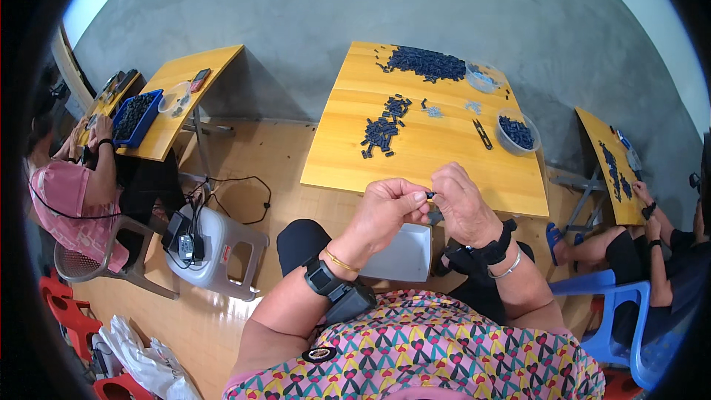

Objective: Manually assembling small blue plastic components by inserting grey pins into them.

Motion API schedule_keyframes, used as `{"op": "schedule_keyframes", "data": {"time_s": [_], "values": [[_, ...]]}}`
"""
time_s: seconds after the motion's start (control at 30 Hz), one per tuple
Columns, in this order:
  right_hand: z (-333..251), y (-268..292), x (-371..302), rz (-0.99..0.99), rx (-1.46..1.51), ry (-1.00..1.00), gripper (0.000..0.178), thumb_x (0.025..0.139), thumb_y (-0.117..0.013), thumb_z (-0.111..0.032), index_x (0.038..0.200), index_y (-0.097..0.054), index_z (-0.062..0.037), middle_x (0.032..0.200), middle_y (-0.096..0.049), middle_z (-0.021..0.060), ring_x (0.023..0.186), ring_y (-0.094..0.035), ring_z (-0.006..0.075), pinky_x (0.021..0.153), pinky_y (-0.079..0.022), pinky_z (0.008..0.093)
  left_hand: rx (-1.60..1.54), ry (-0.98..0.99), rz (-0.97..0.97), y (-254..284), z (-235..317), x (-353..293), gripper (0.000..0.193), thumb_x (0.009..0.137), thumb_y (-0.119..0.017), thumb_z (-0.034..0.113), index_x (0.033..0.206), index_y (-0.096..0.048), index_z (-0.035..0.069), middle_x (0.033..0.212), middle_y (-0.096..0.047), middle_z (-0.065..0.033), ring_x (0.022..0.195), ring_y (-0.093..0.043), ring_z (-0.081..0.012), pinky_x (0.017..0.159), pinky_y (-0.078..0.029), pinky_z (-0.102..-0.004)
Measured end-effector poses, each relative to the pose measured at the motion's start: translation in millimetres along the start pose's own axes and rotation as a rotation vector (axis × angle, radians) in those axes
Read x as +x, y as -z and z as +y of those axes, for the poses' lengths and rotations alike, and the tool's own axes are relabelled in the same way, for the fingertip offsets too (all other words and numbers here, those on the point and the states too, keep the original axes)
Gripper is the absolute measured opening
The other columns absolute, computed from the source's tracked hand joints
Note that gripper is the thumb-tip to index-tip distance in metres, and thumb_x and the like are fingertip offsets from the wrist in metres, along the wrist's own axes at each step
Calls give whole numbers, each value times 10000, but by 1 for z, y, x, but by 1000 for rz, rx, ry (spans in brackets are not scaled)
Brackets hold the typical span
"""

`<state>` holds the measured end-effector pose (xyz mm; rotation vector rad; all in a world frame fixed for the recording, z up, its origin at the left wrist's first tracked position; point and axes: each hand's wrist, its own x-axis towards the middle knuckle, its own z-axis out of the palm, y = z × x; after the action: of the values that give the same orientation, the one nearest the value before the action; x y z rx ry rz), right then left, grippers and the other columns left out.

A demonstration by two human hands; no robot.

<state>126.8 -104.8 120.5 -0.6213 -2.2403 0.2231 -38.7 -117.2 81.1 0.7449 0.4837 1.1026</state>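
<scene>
My left hand (pixel 391 206) and my right hand (pixel 461 201) meet just past the near edge of the yellow table (pixel 437 159). Their fingertips pinch one small dark plastic piece (pixel 430 195) between them; most of it is covered by the fingers. Beyond them lies a loose cluster of similar dark pieces (pixel 381 133), with a large heap (pixel 426 63) at the far edge. A few small pale clear bits (pixel 433 112) sit mid-table. To the right are black thread snips (pixel 482 134) and a clear round tub (pixel 535 150) of dark pieces.
Another clear tub (pixel 468 83) stands at the far right. Below my hands is a white tray (pixel 400 255). At the left, a person (pixel 78 185) works beside a blue bin (pixel 158 98); a grey stool (pixel 211 252) bears cables. Another person's hand (pixel 643 192) is at the right table.
</scene>
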Motion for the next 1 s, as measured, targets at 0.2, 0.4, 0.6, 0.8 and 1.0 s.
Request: {"op": "schedule_keyframes", "data": {"time_s": [0.2, 0.4, 0.6, 0.8, 1.0], "values": [[16, -5, -13, 13, 153, -98, 69, 829, -529, -54, 845, -466, -33, 786, -454, 111, 734, -456, 290, 666, -395, 338, -29, 95, 31, -6, 6, -1, 110, 872, -523, 21, 916, -594, -50, 780, -607, -110, 672, -568, -153, 684, -521, -323], [21, -4, -25, 65, 360, -321, 109, 906, -493, -139, 900, -486, -30, 794, -481, 81, 715, -483, 195, 667, -405, 275, -59, 57, 42, -3, 4, 1, 131, 876, -523, 34, 957, -598, -36, 792, -615, -106, 694, -590, -159, 723, -531, -343], [18, -5, -23, 98, 334, -365, 126, 899, -513, -147, 915, -497, -22, 802, -515, 85, 736, -518, 187, 679, -420, 264, -91, 60, 33, 0, 3, 1, 121, 872, -534, 39, 947, -600, -28, 795, -619, -103, 708, -598, -159, 724, -532, -347], [16, -9, -17, 95, 330, -365, 92, 861, -536, -78, 922, -509, -13, 787, -532, 91, 727, -541, 195, 669, -433, 276, -85, 60, 42, 4, -1, 6, 115, 872, -537, 44, 938, -598, -29, 794, -619, -98, 703, -594, -152, 717, -532, -339], [17, -12, -15, 80, 295, -369, 73, 818, -544, -20, 883, -513, -11, 764, -532, 104, 700, -544, 223, 639, -436, 287, 11, 21, 51, 8, -4, 7, 130, 884, -526, 57, 940, -597, -36, 794, -614, -95, 696, -578, -142, 712, -525, -314]]}}
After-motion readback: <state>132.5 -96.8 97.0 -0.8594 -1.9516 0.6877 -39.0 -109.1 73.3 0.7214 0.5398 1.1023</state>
